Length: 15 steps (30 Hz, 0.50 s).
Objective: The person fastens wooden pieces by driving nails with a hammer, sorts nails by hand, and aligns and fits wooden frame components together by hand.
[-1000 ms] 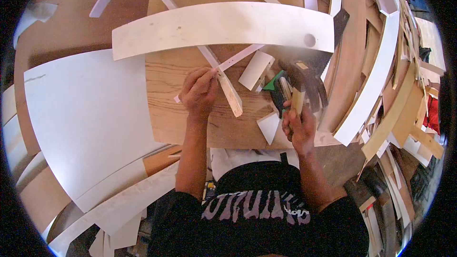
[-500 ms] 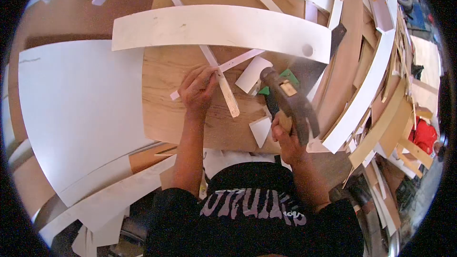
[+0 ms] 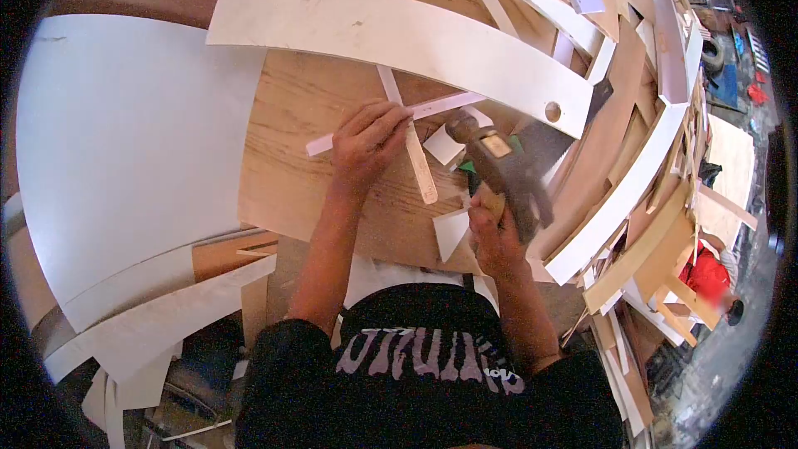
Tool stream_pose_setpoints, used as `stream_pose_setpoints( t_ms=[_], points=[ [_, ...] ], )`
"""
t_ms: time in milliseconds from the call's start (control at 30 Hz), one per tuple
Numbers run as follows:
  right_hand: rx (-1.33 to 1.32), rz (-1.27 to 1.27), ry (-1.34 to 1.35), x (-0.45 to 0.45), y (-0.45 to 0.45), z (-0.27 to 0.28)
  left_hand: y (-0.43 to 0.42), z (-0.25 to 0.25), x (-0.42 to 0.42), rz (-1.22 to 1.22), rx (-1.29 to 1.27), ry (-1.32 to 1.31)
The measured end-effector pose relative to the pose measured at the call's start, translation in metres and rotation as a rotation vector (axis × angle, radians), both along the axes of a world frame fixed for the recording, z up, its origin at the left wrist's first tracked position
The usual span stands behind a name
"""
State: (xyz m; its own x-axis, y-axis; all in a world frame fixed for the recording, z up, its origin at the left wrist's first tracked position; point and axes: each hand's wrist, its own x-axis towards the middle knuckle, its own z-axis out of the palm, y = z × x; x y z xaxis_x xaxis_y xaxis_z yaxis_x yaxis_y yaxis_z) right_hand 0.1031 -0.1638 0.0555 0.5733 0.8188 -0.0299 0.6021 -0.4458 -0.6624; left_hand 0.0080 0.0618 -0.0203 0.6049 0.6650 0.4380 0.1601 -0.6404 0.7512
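Observation:
My left hand is closed in a pinch where two narrow strips cross; any small thing between its fingertips is hidden. One wooden strip runs toward me, and the other, a pale strip, passes under the hand. In my right hand is a hammer, gripped by its handle, its head raised to the right of the crossing and slightly blurred. A plywood panel lies beneath. Across the strips' far part lies a long white board. Near the hammer are a white block and a white triangular offcut.
A large white panel lies to the left. Scrap boards are heaped along the right, with a long white strip among them. Beyond the heap, at far right, is a person in red.
My view has turned and shifted, so the boards appear tilted and the person at right shows more. The left hand stays pinched at the crossing; the hammer stays raised in the right hand.

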Motion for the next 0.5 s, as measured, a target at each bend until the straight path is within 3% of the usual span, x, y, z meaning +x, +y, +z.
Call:
stream_pose_setpoints(
  t_ms=[67,133,233,300,400,500],
  points=[
    [0.011,0.281,-0.572,0.003,0.009,0.006,0.001,0.000,0.001,0.006,-0.013,-0.036],
    [-0.401,0.051,0.008,-0.001,0.037,0.038,0.000,-0.002,0.001,0.011,-0.028,-0.075],
    [-0.257,0.055,0.172,0.000,0.041,0.034,0.000,-0.006,0.003,0.013,-0.080,-0.058],
    [-0.155,0.038,0.116,-0.006,0.042,0.030,-0.001,-0.002,-0.002,-0.001,-0.039,-0.040],
    [-0.311,0.066,0.064,-0.003,0.048,0.026,0.004,0.003,-0.002,-0.020,-0.046,-0.111],
    [-0.253,0.224,-0.197,0.001,0.044,0.017,0.007,0.003,-0.004,-0.033,-0.032,-0.126]
  ],
)
